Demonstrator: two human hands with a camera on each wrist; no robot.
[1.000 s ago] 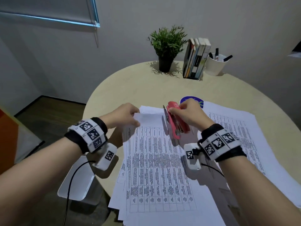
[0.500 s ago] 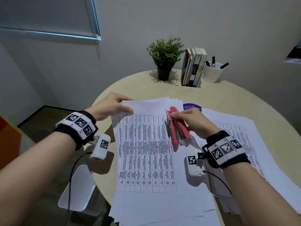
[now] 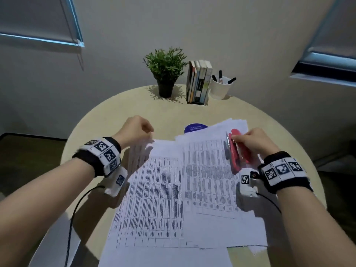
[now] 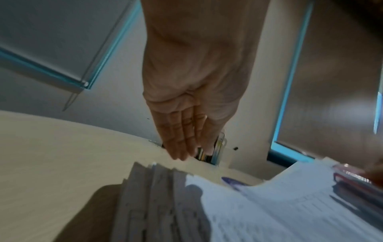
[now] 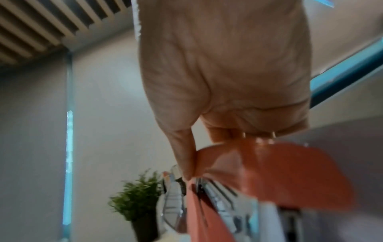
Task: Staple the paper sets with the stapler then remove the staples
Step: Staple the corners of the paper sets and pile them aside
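- The red plastic stapler with a bright metal magazine [image 3: 237,151] sits in the right hand [image 3: 252,140], over the right-hand spread of printed sheets, toward the far right of the paper.
- Its long axis runs roughly away from the person, a little slanted, with the metal nose at the far end and the hinged rear toward the wrist.
- The right hand has thumb and fingers curled round the stapler body; in the right wrist view the thumb [image 5: 184,157] presses along the red top cover [image 5: 275,172].
- Whether any paper is between the stapler's arms I cannot tell; motion blur hides that gap.
- The white paper set printed with dense tables [image 3: 154,193] lies flat at the middle of the round pale wooden table [image 3: 107,120], long side pointing away from the person, its far left corner just beside the left hand [image 3: 134,130].
- That hand hovers above the corner; in the left wrist view its fingers [image 4: 180,135] are straight and together, holding nothing.
- Judgement: the stapler lies to the right of that set, so the next staple turns on bringing nose and top corner together; the left hand is nearer the corner, the right nearer the tool.
- Behind stand a small green potted plant [image 3: 165,70], a row of upright books [image 3: 199,81] and a white cup of pens [image 3: 221,87]; a blue round disc [image 3: 194,127] peeks out beyond the sheets.
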